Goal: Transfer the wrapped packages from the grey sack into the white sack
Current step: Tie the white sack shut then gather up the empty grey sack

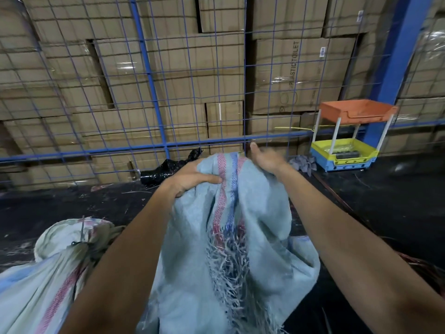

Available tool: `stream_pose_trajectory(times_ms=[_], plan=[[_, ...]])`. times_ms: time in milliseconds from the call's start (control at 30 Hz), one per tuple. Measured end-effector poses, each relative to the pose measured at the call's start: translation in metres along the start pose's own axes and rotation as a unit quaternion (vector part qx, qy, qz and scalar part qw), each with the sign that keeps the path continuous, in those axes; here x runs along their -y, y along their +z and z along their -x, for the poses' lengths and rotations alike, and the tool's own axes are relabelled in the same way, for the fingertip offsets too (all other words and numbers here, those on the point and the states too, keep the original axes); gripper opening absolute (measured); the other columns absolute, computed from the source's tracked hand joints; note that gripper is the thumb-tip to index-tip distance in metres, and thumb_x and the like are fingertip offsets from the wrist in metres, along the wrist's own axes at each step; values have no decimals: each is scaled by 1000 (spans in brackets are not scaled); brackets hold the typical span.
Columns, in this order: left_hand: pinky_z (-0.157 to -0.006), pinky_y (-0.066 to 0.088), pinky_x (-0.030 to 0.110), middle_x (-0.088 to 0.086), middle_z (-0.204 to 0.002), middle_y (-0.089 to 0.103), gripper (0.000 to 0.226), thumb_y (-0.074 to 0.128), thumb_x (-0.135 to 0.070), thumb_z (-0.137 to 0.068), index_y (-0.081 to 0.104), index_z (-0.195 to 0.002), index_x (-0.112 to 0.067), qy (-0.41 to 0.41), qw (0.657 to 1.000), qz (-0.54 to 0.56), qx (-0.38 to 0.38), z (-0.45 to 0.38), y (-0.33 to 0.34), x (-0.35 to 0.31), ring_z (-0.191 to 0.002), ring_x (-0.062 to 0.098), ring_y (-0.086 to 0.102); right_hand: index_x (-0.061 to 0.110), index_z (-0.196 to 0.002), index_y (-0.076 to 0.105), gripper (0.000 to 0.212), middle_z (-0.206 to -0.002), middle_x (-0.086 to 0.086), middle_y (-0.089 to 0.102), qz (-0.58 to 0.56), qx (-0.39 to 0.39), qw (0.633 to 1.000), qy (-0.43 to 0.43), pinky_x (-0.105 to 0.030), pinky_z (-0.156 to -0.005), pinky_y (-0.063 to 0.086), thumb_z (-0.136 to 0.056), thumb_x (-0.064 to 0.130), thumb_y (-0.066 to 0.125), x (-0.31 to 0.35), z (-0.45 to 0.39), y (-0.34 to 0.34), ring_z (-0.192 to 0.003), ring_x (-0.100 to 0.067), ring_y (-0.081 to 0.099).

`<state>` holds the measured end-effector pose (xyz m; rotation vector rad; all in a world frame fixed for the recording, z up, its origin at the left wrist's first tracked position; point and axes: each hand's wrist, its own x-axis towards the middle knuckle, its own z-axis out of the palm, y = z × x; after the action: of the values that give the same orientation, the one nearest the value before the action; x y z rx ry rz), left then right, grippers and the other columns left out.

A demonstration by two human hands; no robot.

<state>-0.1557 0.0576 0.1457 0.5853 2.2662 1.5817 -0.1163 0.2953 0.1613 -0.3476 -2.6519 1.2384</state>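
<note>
Plainly, left hand [190, 177] fingers clutch the grey sack [240, 237]; right hand [266, 157] fingers spread beside it.

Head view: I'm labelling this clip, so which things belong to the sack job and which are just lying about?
Job:
- woven sack, gripped by left hand; right hand open at its top
- second sack, lower left

Lying about:
- black plastic bag
- coloured tray rack
- grey rag
- stacked cartons

Dim, bluish light; wide-angle bending at edges; right hand [266, 157] motion-blurred; floor [385, 201] dark.
</note>
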Motion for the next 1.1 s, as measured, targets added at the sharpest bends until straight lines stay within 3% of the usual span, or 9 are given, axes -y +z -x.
stream_pose_trajectory(times_ms=[67,133,267,433,533,633,733,900,1100], plan=[[-81,58,33,-5,-103,76,57,92,-26,-64,68,-116,-29,-53,997,-12,-61,-4,-4,9,-94,16,73,19,-103,70,38,-105,-3,72,-68,-105,985,-115,-36,-87,50,-96,51,51,10,6,-3,-97,-20,66],[-71,57,28,-3,-101,76,51,92,-29,-64,70,-110,-26,-80,992,-1,-93,-4,-3,7,-87,16,74,18,-103,71,27,-102,4,71,-137,-25,978,-155,-34,-87,53,-89,42,68,15,10,2,-86,-8,64],[-84,57,36,7,-111,74,42,79,-21,-80,68,-120,-17,-98,992,67,33,3,-5,-5,-98,24,73,31,-150,34,98,-148,5,43,-20,151,983,-105,-39,-112,39,-68,58,81,4,18,24,-133,-15,44],[-88,57,37,9,-116,71,39,68,-12,-86,62,-124,-14,-76,980,135,126,13,-6,2,-101,24,70,28,-137,52,72,-118,6,68,-192,264,944,-46,-20,-74,57,-74,26,86,-13,25,23,-100,-9,70],[-100,50,44,3,-125,65,75,87,-43,-68,56,-133,-24,-47,985,-160,-54,-5,-8,2,-112,23,64,27,-121,64,62,-109,3,73,-126,136,982,-26,-31,-86,57,-66,42,88,-18,18,24,-104,-20,69],[-101,44,51,5,-129,53,68,78,-51,-74,49,-131,-26,64,890,-356,-279,-13,4,-8,-119,28,53,27,-128,58,91,-121,-5,65,-23,-57,995,73,-42,-95,51,-52,76,73,-26,16,28,-113,-31,60],[-107,38,53,11,-143,38,78,53,-77,-79,31,-143,-39,35,916,-366,-162,-12,27,-13,-129,34,45,17,-120,61,87,-118,-9,65,-54,-136,984,104,-41,-91,52,-57,75,72,-24,12,23,-108,-33,62],[-117,29,54,-12,-161,16,86,60,-86,-66,20,-140,-67,51,997,-13,-58,-8,27,0,-148,22,23,13,-110,72,60,-95,-4,77,-355,63,930,64,-36,-86,58,-65,49,87,-21,20,9,-87,-23,75],[-87,56,49,2,-146,44,81,86,-39,-71,40,-136,-55,19,964,259,48,-10,40,-9,-119,32,61,18,-124,66,60,-110,-8,73,-497,163,849,75,-41,-91,53,-76,55,73,-24,20,11,-92,-24,73]])
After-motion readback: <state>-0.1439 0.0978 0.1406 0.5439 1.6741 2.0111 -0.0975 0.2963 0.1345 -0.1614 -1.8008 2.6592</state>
